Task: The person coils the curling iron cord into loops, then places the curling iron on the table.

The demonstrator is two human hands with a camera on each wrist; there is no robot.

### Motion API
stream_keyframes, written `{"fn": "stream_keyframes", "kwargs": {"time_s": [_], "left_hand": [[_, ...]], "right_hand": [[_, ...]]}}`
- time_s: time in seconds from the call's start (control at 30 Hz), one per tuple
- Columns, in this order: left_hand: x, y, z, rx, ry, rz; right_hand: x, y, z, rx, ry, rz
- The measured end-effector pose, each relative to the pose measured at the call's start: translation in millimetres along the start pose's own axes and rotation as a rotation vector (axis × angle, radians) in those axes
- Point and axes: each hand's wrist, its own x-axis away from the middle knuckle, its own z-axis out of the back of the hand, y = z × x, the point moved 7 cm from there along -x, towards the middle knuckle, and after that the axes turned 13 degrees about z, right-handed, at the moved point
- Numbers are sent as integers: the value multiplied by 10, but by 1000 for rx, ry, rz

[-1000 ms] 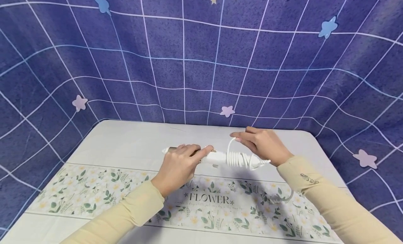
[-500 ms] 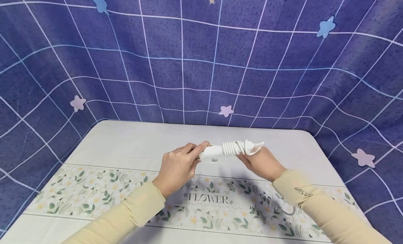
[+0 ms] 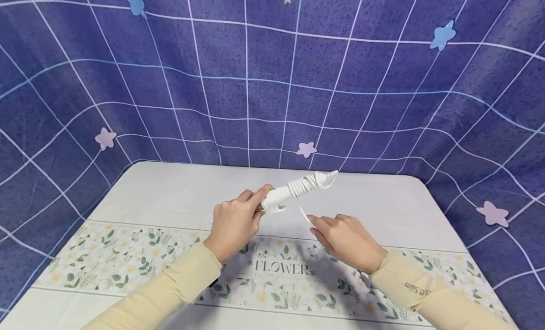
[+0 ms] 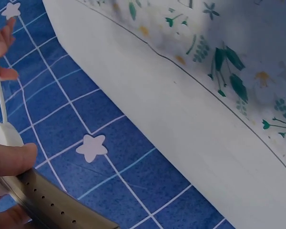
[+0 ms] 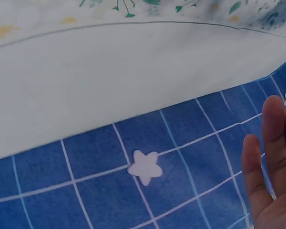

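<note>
My left hand (image 3: 235,221) grips a white-handled hair iron (image 3: 276,196) around its bronze barrel and holds it above the table. In the left wrist view the barrel (image 4: 62,206) shows a row of small holes, with the thumb (image 4: 16,160) pressing near the handle. Several turns of white cord (image 3: 300,186) are wound around the handle, whose tapered end tilts up to the right. A loose stretch of cord (image 3: 303,212) runs down to my right hand (image 3: 351,240), which pinches it between thumb and fingers. Only a few right fingers (image 5: 275,138) show in the right wrist view.
A white table (image 3: 183,188) with a floral "FLOWER" band (image 3: 140,259) lies beneath both hands. Behind it and at the sides hangs a blue grid-patterned cloth (image 3: 272,103) with star shapes.
My right hand has swung from above the handle, down past it, to below and in front, carrying the cord. The iron's cord end has tilted upward.
</note>
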Motion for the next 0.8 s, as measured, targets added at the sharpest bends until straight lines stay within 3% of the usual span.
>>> {"fn": "stream_keyframes", "kwargs": {"time_s": [0.23,0.63,0.8], "left_hand": [[1,-32,-6,-49,14,-14],[-20,-17,-9,-78,50,-61],[-45,-17,1,-92,64,-51]], "right_hand": [[-85,-186,157,39,43,101],[-141,-337,405,44,8,103],[-126,-369,459,49,-59,66]]}}
